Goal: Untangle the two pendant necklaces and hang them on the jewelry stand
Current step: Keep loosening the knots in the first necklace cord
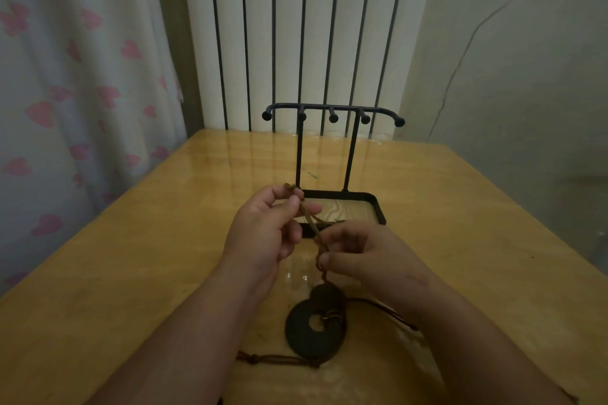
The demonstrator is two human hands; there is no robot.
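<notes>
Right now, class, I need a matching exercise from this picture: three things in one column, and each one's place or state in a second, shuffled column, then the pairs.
Things:
1. jewelry stand
2. ring pendant
3. light brown cord

Places or states:
A. lying flat on the table
B. pinched between the left hand and right hand
C. upright, hooks bare

Pairs: 1-C, 2-A, 3-B

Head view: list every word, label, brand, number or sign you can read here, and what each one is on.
None: no readable text shows anywhere in this view.
Jewelry stand: plain black metal, no label or brand visible.
Disc pendants: dark and plain, no engraving that can be made out in the dim light.
Curtain: only a pink heart pattern, no lettering.
Table, radiator and wall: unmarked.
</notes>
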